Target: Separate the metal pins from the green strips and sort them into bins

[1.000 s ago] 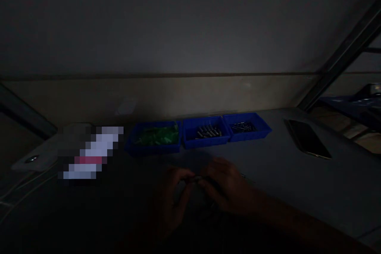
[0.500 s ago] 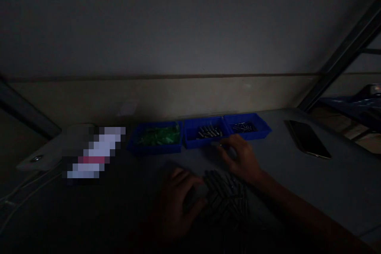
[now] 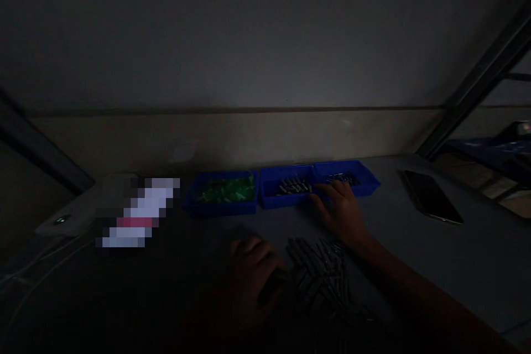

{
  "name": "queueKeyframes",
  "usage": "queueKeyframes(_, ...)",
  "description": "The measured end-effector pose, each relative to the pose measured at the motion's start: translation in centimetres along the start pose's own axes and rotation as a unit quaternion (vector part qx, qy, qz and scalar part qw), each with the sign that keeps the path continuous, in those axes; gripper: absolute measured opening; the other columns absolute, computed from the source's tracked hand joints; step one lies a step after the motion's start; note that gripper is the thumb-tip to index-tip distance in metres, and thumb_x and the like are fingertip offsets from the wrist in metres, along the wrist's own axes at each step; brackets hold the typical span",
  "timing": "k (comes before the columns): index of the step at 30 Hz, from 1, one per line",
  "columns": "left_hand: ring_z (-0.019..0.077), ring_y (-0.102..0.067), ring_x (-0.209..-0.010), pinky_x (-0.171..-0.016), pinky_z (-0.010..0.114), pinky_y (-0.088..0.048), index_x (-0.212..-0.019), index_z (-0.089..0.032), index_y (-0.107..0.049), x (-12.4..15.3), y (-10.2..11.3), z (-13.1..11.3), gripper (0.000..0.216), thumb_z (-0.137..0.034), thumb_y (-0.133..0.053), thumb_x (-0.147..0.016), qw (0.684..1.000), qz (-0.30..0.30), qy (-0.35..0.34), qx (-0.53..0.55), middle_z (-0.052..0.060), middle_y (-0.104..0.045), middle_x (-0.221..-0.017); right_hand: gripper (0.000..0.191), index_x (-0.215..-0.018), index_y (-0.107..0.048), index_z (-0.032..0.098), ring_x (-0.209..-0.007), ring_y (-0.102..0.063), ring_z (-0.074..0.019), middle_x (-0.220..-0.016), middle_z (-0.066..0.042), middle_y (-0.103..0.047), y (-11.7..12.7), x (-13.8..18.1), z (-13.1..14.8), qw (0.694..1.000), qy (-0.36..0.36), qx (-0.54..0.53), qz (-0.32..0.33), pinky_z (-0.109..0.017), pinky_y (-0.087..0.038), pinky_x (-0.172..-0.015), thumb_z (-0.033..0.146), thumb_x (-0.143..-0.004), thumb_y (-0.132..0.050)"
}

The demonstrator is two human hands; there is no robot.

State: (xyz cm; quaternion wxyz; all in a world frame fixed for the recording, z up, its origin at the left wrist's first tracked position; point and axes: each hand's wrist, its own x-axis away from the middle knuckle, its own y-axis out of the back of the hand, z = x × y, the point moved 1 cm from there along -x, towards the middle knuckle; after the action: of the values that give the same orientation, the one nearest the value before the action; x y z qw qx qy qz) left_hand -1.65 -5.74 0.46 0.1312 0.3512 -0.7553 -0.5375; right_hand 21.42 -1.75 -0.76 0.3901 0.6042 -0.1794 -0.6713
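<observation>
The scene is very dark. My right hand (image 3: 342, 210) reaches forward over the front rim of the right blue bin (image 3: 365, 187), which holds thin metal pins; its fingers are curved and what they hold, if anything, is hidden. My left hand (image 3: 253, 271) rests curled on the table beside a pile of small dark cylindrical parts (image 3: 319, 274). The middle blue bin (image 3: 271, 199) holds short metal sleeves. The left blue bin (image 3: 194, 204) holds green plastic pieces.
A dark phone (image 3: 431, 197) lies on the grey table at the right. At the left sit a blurred white and pink object (image 3: 136, 213) and a pale device with a small green light (image 3: 62, 220). A wall stands behind the bins.
My two hands, joined together a second ago, have parted. The right hand moved forward to the bins and the left settled beside the pile.
</observation>
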Motion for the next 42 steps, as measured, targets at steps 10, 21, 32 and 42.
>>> queueKeyframes(10,0.0161,-0.057,-0.079,-0.071,0.029,-0.045,-0.081,-0.019,-0.06,-0.6,-0.8,0.9,0.021,-0.021,-0.041,-0.087,0.988,-0.097,0.069,0.101,0.003,-0.064,-0.08,0.015,-0.092,-0.059,0.016,-0.073,-0.053,-0.0178,-0.076,-0.005,-0.061,1.9,1.0,3.9,0.972,0.126,-0.181,0.085,-0.032,-0.042,-0.067,0.025,-0.085,-0.05)
queueKeyframes(21,0.0148,-0.058,-0.062,-0.059,0.026,-0.047,-0.067,-0.019,-0.057,-0.6,-1.5,1.3,0.034,-0.033,-0.034,-0.088,0.964,-0.129,0.178,0.147,0.002,-0.06,-0.066,0.007,-0.087,-0.055,0.016,-0.069,-0.049,-0.016,-0.075,-0.005,-0.059,2.2,2.0,6.4,0.931,0.213,-0.23,0.186,-0.029,-0.037,-0.062,0.019,-0.082,-0.05)
queueKeyframes(32,0.0151,-0.062,-0.078,-0.07,0.026,-0.05,-0.09,-0.022,-0.057,0.0,-0.9,0.8,0.012,-0.023,-0.049,-0.081,0.968,-0.186,0.081,0.151,0.002,-0.065,-0.083,0.018,-0.072,-0.051,0.017,-0.061,-0.047,-0.0127,-0.063,-0.002,-0.053,2.3,2.1,6.9,0.938,0.151,-0.266,0.163,-0.027,-0.035,-0.059,0.022,-0.088,-0.043)
queueKeyframes(42,0.0153,-0.063,-0.072,-0.065,0.025,-0.05,-0.083,-0.022,-0.061,-0.2,-0.8,0.9,0.02,-0.031,-0.043,-0.085,0.964,-0.179,0.132,0.149,0.002,-0.066,-0.077,0.013,-0.095,-0.052,0.016,-0.071,-0.051,-0.0149,-0.077,-0.005,-0.058,2.7,2.2,6.8,0.93,0.175,-0.277,0.165,-0.027,-0.04,-0.063,0.022,-0.083,-0.052)
